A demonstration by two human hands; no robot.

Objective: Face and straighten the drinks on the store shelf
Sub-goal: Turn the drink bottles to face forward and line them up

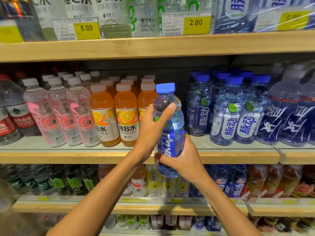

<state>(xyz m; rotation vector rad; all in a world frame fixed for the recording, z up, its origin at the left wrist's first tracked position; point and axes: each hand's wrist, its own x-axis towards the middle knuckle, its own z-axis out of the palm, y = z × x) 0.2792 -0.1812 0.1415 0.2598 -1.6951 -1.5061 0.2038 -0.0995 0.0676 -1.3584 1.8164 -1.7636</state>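
Observation:
A clear blue-capped drink bottle (169, 116) with a blue label is held upright in front of the middle shelf (68, 156), its base below the shelf's front edge. My left hand (151, 128) grips its upper body, thumb across the front. My right hand (182, 157) grips its lower half from the right, fingers curled round the label. Behind it is an open gap in the row, between the orange vitamin drinks (126, 114) and the matching blue bottles (228, 113).
Pink-labelled clear bottles (56, 114) and red-labelled water (15, 114) stand at the left, dark blue bottles (286, 120) at the right. The upper shelf (153, 46) carries yellow price tags (196, 24). Lower shelves hold more packed drinks.

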